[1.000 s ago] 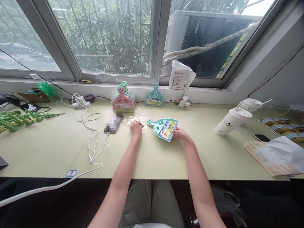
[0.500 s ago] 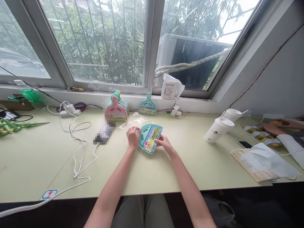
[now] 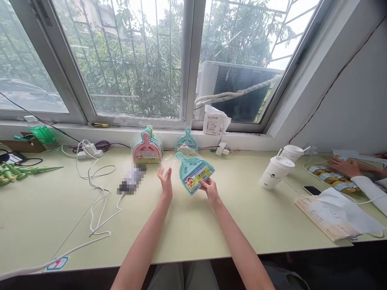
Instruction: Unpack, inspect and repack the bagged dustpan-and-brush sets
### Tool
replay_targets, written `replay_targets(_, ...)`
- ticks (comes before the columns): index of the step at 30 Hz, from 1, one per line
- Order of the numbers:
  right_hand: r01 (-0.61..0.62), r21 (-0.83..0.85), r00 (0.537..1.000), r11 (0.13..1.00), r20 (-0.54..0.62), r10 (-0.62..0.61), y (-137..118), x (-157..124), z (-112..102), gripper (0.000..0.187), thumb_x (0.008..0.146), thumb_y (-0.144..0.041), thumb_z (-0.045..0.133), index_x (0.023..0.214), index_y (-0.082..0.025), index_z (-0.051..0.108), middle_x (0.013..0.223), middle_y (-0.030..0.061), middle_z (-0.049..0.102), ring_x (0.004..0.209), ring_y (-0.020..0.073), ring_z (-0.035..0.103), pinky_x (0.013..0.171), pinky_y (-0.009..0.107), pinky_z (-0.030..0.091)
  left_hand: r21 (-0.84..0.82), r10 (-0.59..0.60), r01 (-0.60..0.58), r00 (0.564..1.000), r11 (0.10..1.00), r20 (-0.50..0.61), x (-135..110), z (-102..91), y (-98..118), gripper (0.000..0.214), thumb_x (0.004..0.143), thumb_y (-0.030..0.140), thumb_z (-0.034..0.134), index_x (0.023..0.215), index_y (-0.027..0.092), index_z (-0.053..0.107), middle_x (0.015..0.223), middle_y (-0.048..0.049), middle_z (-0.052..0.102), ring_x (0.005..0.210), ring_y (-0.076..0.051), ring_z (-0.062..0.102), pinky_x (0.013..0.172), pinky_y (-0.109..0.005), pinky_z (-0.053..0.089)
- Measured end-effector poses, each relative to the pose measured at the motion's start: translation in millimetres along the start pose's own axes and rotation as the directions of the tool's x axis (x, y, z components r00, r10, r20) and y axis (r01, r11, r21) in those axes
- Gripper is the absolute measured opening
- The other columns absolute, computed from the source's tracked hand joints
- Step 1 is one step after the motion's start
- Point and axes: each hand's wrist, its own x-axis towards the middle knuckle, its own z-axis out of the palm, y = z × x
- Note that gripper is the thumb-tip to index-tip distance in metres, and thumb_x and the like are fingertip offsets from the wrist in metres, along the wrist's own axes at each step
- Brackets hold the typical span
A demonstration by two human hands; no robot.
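My right hand (image 3: 209,188) pinches the lower edge of a small teal dustpan-and-brush set (image 3: 193,172) with a colourful label, holding it tilted above the desk. My left hand (image 3: 165,179) is raised just left of it, fingers spread, beside a clear plastic bag (image 3: 169,159) whose edge it may touch; I cannot tell. A stack of pink and teal dustpan sets (image 3: 147,146) leans at the sill, with a single teal one (image 3: 186,142) to its right.
A white cable (image 3: 97,189) and power strip (image 3: 86,152) lie left, beside green plastic pieces (image 3: 18,170). Two paper cups (image 3: 275,172) stand right. A paper bag (image 3: 338,213) and another person's hand (image 3: 341,166) are far right. A white packet (image 3: 213,121) sits on the sill.
The teal dustpan set went from lying on the desk to being lifted and tilted in my right hand. My left hand let go of it and opened. The camera tilted upward.
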Motion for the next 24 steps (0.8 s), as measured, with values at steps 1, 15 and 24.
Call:
replay_targets(1,-0.005,0.004,1.000,1.000,0.001,0.005,-1,-1,1,0.039,0.065,-0.039,0.079,0.095,-0.017,0.064,0.101,0.0072,0.071,0.092,0.0241,0.069,0.080,0.040,0.061,-0.086,-0.089,0.105,0.981,0.991,0.173,1,1.0,-3,0.063,0.082,0.056,0.054,0.134,0.025,0.033,0.137,-0.0133,0.046,0.131,-0.029,0.044,0.104,-0.045,0.039)
replay_targets(15,-0.048,0.135,0.990,0.990,-0.124,0.065,0,2,5,0.036,0.061,-0.030,0.082,0.090,-0.016,0.065,0.096,0.0072,0.073,0.087,0.0231,0.071,0.077,0.035,0.061,-0.093,-0.271,0.404,0.751,0.910,0.602,-32,22.5,-15,0.054,0.074,0.037,0.072,0.122,0.018,0.055,0.124,-0.0114,0.063,0.112,-0.028,0.060,0.097,-0.041,0.047)
replay_targets(24,-0.111,0.168,0.961,0.980,-0.234,0.149,9,10,-7,0.027,0.060,-0.020,0.081,0.079,-0.017,0.064,0.085,0.0071,0.074,0.085,0.0257,0.071,0.072,0.036,0.062,0.089,-0.399,0.516,0.529,0.852,0.749,-37,25.2,-30,0.051,0.084,0.033,0.061,0.131,0.015,0.051,0.128,-0.0140,0.060,0.107,-0.025,0.063,0.087,-0.035,0.052)
